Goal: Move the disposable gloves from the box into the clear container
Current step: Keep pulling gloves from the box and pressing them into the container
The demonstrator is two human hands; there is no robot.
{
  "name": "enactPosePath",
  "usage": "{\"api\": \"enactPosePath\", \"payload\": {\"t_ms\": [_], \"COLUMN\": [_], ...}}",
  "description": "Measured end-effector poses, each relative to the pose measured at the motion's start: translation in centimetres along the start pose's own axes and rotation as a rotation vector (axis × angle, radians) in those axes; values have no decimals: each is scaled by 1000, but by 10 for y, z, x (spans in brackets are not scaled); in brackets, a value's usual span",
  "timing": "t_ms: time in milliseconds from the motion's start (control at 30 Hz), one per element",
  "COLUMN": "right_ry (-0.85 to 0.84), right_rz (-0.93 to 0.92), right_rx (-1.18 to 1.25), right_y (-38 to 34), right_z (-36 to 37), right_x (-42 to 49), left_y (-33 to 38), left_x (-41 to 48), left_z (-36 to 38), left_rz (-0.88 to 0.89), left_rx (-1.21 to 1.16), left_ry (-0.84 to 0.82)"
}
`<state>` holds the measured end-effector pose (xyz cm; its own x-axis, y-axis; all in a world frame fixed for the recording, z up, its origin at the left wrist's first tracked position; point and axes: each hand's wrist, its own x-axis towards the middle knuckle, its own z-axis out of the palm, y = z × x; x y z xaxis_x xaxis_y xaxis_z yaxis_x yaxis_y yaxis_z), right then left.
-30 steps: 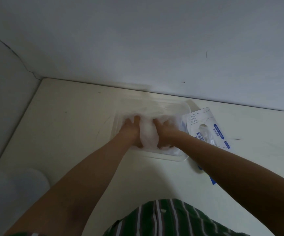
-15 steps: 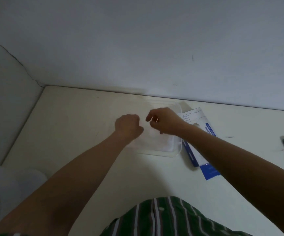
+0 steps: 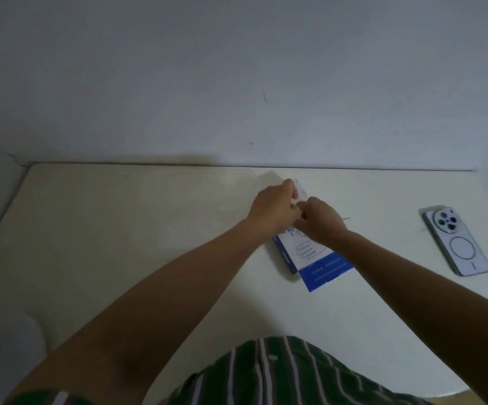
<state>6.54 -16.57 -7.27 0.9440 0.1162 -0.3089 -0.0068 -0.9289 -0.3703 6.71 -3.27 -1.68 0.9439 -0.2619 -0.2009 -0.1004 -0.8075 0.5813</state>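
The blue-and-white cardboard glove box [image 3: 310, 254] lies flat on the pale worktop [image 3: 149, 229], its far end under both hands. The left hand [image 3: 274, 207] curls its fingers [image 3: 291, 194] round that end, probably to steady it. The right hand [image 3: 321, 220] has its fingers [image 3: 305, 213] bent in at the opening, likely to draw out more gloves, but whether they pinch anything I cannot tell. The disposable gloves are hidden, presumably still in the box, and the clear container cannot be made out. A white phone [image 3: 457, 242] lies well apart, to the right.
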Motion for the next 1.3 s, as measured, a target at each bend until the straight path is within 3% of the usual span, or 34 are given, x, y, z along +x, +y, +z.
{"api": "enactPosePath", "payload": {"t_ms": [233, 467, 667, 867, 1033, 1200, 1300], "right_ry": [-9, 57, -9, 139, -109, 48, -42], "right_rz": [66, 135, 131, 134, 165, 148, 220], "right_rx": [156, 647, 487, 589, 521, 605, 697], "right_y": [12, 31, 36, 35, 45, 44, 49], "right_z": [-4, -12, -8, -21, -18, -26, -25], "right_x": [2, -2, -5, -9, -17, -17, -21], "left_y": [-1, -13, -14, -16, -18, -15, -16], "left_x": [14, 12, 14, 15, 14, 18, 16], "left_z": [51, 65, 65, 66, 68, 67, 68], "left_rz": [-163, -163, -155, -187, -170, -183, -174], "left_rx": [124, 52, 34, -12, 6, -21, 3], "left_ry": [-259, -123, -118, -122, -118, -127, -126]}}
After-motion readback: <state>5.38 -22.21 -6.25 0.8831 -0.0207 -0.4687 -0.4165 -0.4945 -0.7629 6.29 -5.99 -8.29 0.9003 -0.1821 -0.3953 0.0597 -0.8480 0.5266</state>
